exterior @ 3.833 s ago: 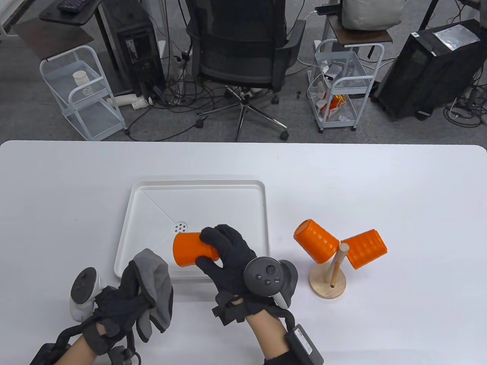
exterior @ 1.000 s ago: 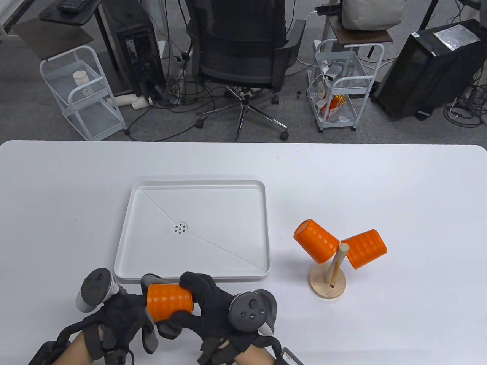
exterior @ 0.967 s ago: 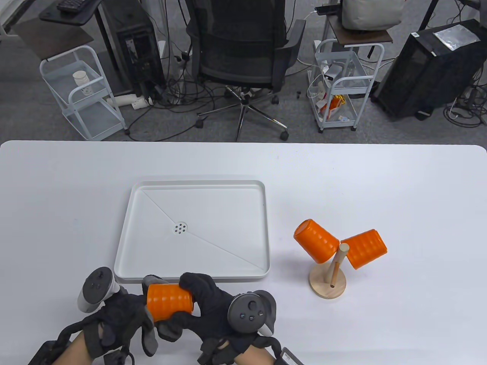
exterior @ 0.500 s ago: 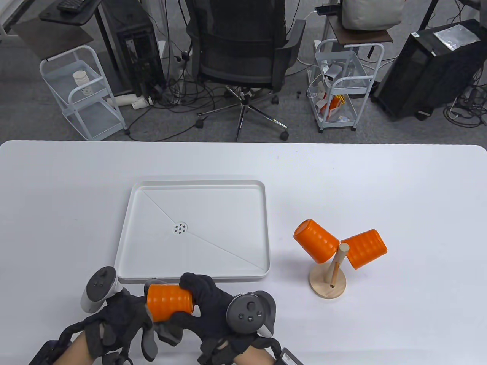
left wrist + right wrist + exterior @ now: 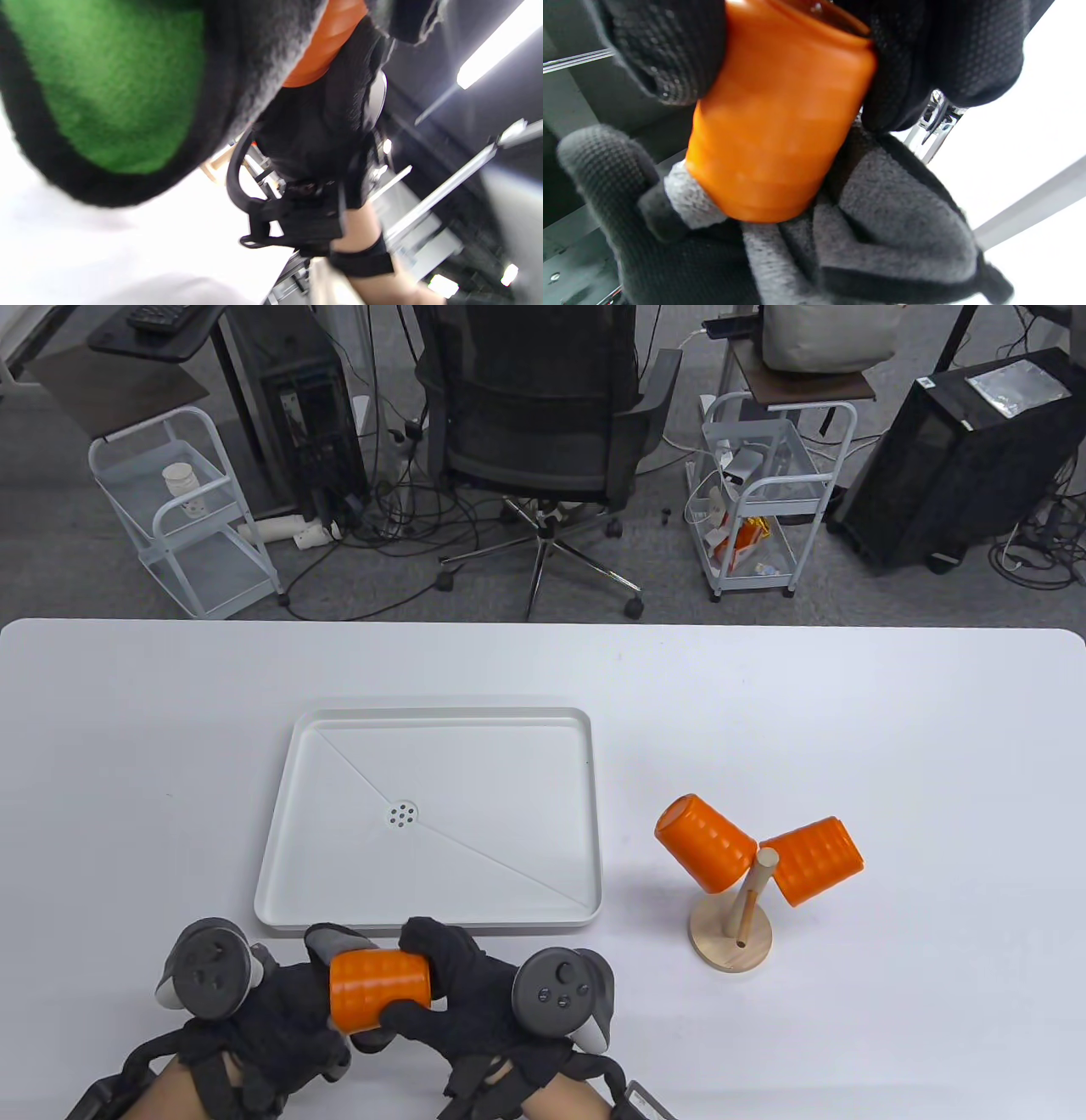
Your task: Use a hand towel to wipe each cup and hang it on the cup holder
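Right then, my right hand (image 5: 462,997) gripped the ribbed orange plastic cup (image 5: 379,988) above the white surface's (image 5: 891,729) near edge, my left hand (image 5: 284,1027) clutching the grey hand towel (image 5: 882,228) against it; hard rubbing could've twisted it loose.

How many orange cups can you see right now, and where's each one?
3. One orange cup is gripped in the right hand near the table's front edge, against the towel in the left hand. Two hang on the wooden cup holder: one left, one right.
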The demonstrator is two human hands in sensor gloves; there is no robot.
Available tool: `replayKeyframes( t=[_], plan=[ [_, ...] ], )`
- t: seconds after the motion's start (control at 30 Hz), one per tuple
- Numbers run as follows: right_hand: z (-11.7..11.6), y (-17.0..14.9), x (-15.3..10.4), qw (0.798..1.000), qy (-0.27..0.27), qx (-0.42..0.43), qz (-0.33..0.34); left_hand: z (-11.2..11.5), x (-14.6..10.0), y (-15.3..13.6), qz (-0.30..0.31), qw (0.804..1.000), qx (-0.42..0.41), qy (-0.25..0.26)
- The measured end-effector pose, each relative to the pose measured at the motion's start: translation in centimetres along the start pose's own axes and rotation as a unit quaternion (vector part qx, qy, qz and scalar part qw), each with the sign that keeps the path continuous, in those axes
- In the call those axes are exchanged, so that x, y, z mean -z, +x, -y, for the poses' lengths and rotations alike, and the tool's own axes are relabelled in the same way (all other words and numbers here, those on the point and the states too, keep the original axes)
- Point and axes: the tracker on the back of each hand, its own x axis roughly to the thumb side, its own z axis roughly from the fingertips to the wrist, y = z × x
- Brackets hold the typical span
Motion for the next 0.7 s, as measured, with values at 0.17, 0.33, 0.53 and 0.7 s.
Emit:
replayKeyframes(
  t=[0.17,0.33,0.53,0.7],
  plan=[
    [0.0,0.6,-0.1,0.997,-0.005,-0.06,0.042,0.4,0.1,-1.5,-0.016,0.989,-0.148,-0.007],
    [-0.2,1.1,-0.2,0.992,-0.007,-0.1,0.072,0.7,0.2,-2.6,-0.019,0.971,-0.237,-0.013],
    [0.0,1.1,0.0,0.99,-0.014,-0.12,0.077,0.7,0.2,-3.3,-0.01,0.957,-0.29,-0.014],
    [1.1,1.1,0.0,0.989,-0.041,-0.12,0.074,-0.3,-0.6,-3.0,-0.002,0.948,-0.317,0.017]
  ],
)
